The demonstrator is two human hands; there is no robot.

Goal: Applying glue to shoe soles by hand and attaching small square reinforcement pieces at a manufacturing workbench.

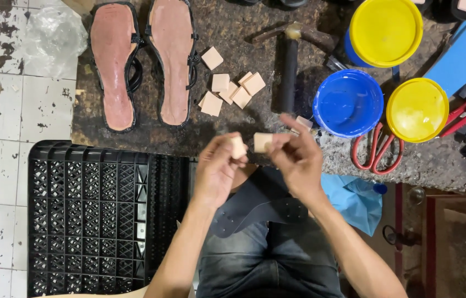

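Head view: the left hand (pixel 217 168) is closed around 1 small tan block (pixel 238 147), pinched at the fingertips. Just beside it, a second tan block (pixel 263 142) is gripped by the right hand (pixel 297 160); the 2 blocks are held close together, whether touching cannot be told. Both are held above a dark leather piece (pixel 255 204) laid on the lap. Beyond that piece, loose tan blocks (pixel 232 88) are scattered between 2 sandal soles (pixel 142 60) and a hammer (pixel 288 66).
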